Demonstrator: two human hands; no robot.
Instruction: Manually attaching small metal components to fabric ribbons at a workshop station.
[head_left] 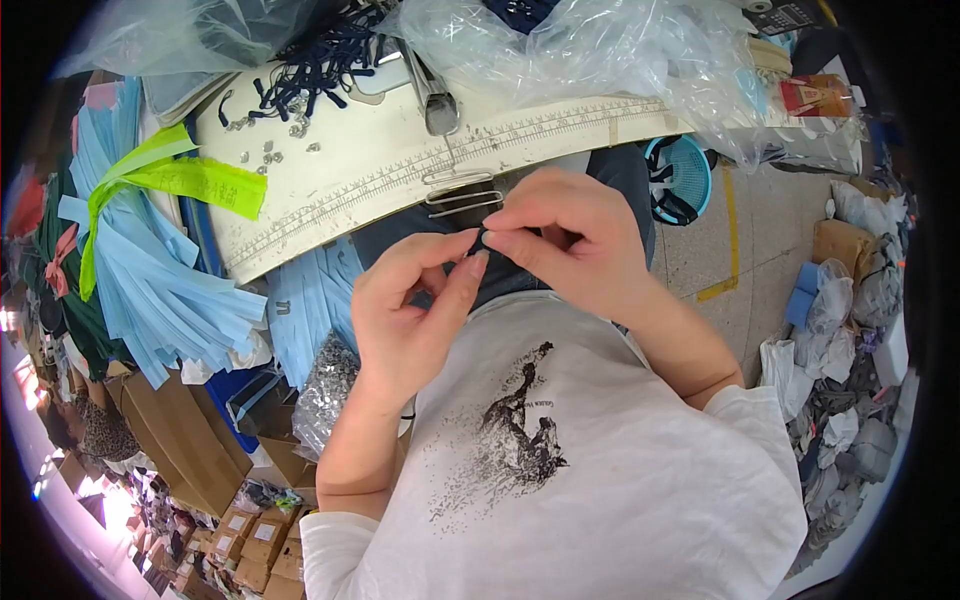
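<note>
Your left hand (405, 315) and right hand (560, 235) met fingertip to fingertip over your lap, both pinched shut on one small dark strap piece (478, 243), its long axis hidden, your right slightly above

Clear plastic bags (600, 50), crumpled, span the upper centre and upper right of the frame. Clear bag of small silvery parts (325, 390), left of centre. Brown cardboard cartons (180, 440) at lower left; smaller cartons with white labels (262, 545) along the bottom left. Red-orange packet (815, 95), upper right.
</note>
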